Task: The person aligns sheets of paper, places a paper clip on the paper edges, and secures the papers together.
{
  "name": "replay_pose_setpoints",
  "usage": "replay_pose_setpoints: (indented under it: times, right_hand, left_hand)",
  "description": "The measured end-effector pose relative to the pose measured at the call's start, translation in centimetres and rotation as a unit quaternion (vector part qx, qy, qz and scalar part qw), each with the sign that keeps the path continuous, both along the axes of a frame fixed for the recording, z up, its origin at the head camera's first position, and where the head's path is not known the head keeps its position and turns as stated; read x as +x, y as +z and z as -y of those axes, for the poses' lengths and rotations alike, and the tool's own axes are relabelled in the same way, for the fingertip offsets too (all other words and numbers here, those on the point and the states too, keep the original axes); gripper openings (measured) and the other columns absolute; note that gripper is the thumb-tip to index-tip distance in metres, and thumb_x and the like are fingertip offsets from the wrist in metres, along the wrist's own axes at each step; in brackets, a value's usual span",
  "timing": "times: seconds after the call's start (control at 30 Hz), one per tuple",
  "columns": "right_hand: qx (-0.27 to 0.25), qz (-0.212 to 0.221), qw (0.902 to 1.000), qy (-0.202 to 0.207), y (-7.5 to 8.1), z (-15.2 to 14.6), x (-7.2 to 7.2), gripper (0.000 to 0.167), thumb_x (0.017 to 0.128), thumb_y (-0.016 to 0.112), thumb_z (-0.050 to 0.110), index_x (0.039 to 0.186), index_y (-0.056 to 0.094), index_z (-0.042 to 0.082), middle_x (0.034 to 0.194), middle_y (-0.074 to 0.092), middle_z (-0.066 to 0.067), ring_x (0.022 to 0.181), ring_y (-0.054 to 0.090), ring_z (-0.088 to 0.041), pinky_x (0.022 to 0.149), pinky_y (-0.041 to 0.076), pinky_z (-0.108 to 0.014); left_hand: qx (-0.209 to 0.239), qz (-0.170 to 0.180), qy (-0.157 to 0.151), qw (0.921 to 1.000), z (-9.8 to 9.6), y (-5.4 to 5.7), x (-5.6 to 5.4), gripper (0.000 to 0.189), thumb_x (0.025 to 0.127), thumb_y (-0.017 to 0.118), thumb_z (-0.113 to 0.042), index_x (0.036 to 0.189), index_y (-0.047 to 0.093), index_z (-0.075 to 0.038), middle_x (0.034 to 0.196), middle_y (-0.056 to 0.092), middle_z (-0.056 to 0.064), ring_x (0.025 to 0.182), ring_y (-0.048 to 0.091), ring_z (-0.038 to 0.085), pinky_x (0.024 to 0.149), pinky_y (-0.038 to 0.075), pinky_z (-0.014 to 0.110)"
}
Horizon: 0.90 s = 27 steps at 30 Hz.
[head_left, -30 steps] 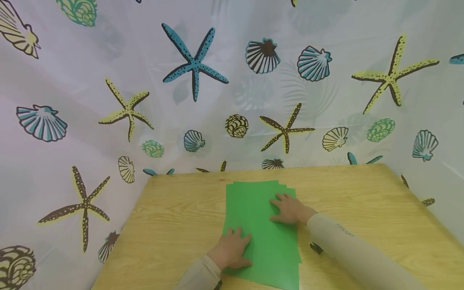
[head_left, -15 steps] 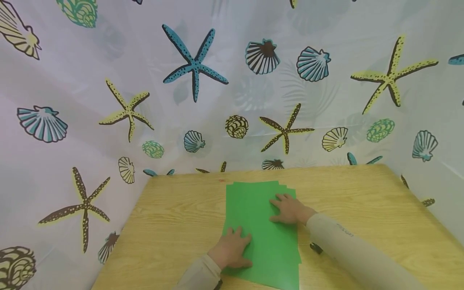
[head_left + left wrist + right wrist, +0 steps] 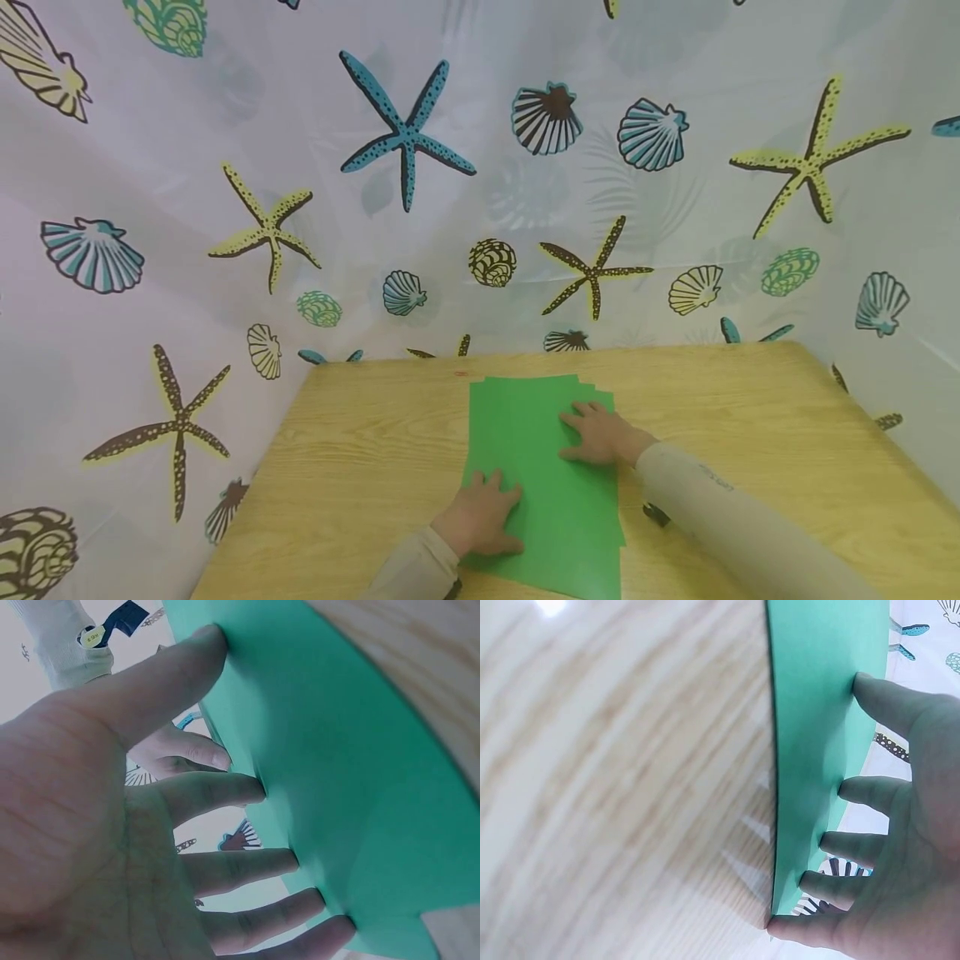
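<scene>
1. Head view: here's the green paper (image 3: 555, 521), sheets overlapping with uneven edges, lying on the wooden surface (image 3: 367, 442) at lower centre of the frame.
2. In comes the left hand (image 3: 482, 515) from the bottom, spread out and resting on the paper's left side, low in the frame; its grip is loose, clasping nothing.
3. Up and to the right, the right hand (image 3: 597, 432) rests near the paper's upper right edge, spread as well, nothing clasped in its grip.
4. Pale sleeves (image 3: 735, 508) reach in from the lower edge, a dark wrist piece (image 3: 655, 514) peeking out under the right one.
5. Behind it all, a white backdrop (image 3: 300, 100) covered in printed starfish (image 3: 407, 133) and shells (image 3: 652, 135).
6. Over to the left wrist view: the palm fills the lower left, and all five fingertips (image 3: 253, 789) touch the paper, which sweeps from top to lower right. The right hand shows at left of centre, beyond the thumb.
7. Right wrist view: hand at right, fingertips on the paper, the lowest one right at its edge; wood grain fills the left.
</scene>
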State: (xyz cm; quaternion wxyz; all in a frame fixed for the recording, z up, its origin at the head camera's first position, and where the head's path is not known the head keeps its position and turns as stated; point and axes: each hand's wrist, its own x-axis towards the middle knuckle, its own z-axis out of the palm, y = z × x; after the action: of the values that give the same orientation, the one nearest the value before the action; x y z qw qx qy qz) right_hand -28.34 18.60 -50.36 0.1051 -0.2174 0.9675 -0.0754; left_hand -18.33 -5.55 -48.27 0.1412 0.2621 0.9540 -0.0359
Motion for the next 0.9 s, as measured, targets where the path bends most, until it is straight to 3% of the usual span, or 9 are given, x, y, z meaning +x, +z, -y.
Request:
replay_pose_setpoints:
  times: [0.9]
  right_hand:
    - [-0.002,0.0,1.0,0.002,0.2,0.12,0.26,0.072,0.088,0.058,0.052,0.141,0.043,0.005,0.146,0.031,-0.026,0.132,0.026,-0.049,0.1,0.03,-0.067]
  left_hand:
    - [0.001,-0.005,-0.006,1.0,0.2,-0.02,0.16,0.078,0.076,0.067,-0.062,0.14,0.046,-0.022,0.141,0.041,0.015,0.124,0.042,0.036,0.093,0.048,0.048]
